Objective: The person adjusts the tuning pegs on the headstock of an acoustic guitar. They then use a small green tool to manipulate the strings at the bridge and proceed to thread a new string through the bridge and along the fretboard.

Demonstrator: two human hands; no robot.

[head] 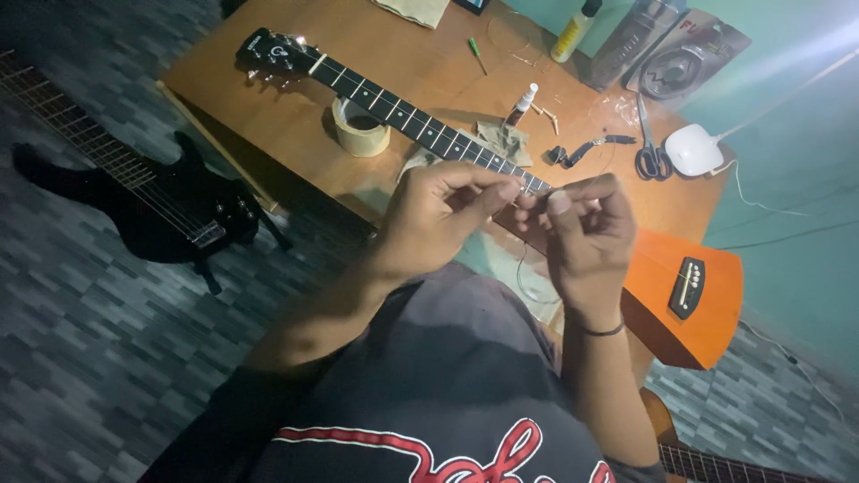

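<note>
An orange acoustic guitar lies across a low wooden table, its dark neck running up-left to the black headstock. My left hand and my right hand meet just above the neck's lower end. Both pinch a thin guitar string between thumb and fingers. The string loops down below my hands, faint against the floor. The black bridge shows on the guitar's orange body to the right.
On the table stand a roll of tape, a small spray bottle, scissors, a green screwdriver, a yellow bottle and string packets. A white lamp base sits at the right. A black electric guitar lies on the floor.
</note>
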